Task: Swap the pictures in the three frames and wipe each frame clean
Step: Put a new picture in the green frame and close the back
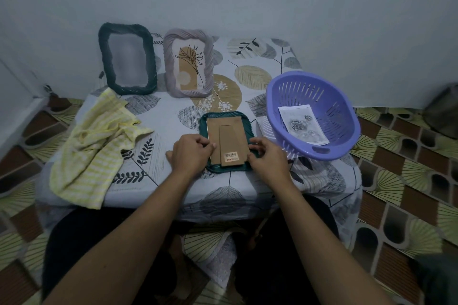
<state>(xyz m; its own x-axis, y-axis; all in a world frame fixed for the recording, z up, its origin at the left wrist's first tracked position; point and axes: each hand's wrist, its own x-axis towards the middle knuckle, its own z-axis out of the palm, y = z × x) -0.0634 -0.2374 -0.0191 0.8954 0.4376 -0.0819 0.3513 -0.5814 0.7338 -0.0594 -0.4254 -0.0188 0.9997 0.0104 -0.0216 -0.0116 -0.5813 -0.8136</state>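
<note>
face-down frame (223,114) between left hand (190,155) and right hand (269,157), both pinching its card back (224,130) edges; light, stiff; glass probably fragile

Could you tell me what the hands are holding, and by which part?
The left hand and right hand grip the face-down teal frame by its two side edges.

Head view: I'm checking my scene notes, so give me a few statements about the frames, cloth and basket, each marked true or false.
The dark green picture frame lies face down, brown cardboard back up. True.
The left hand and right hand hold its sides. True.
The purple slotted plastic basket is empty. False: a rose print lies in it.
The yellow striped cloth lies right of the basket. False: it lies at the far left.
The lilac ribbed frame stands empty. False: it holds a flower drawing.
</note>
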